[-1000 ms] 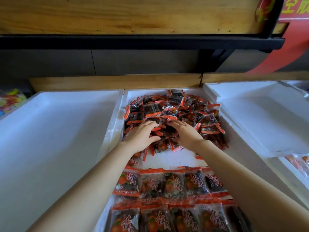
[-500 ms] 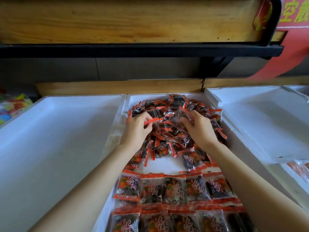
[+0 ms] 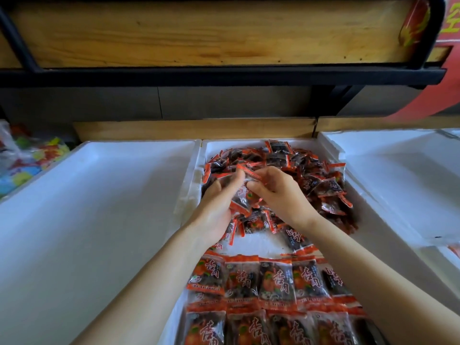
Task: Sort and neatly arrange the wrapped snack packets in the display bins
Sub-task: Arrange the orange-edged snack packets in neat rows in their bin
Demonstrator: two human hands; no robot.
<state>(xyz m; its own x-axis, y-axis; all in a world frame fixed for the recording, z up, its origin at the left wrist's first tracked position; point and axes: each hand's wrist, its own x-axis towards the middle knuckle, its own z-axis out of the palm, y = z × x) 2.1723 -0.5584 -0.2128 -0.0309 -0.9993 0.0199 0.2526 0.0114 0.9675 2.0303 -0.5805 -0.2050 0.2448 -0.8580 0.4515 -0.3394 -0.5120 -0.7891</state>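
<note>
Several snack packets (image 3: 241,204) are being pinched between the left hand (image 3: 216,210) and right hand (image 3: 281,195), held just above the loose pile (image 3: 326,188) at the far end of the middle bin (image 3: 196,165).

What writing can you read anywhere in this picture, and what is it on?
"杏肉": large characters on each neatly laid packet.
"空": yellow, partly cut off at the frame edge, on the red sign.
Small print on the packets: too small to read.
The held packet, in left hand and right hand: creased, unreadable.
</note>
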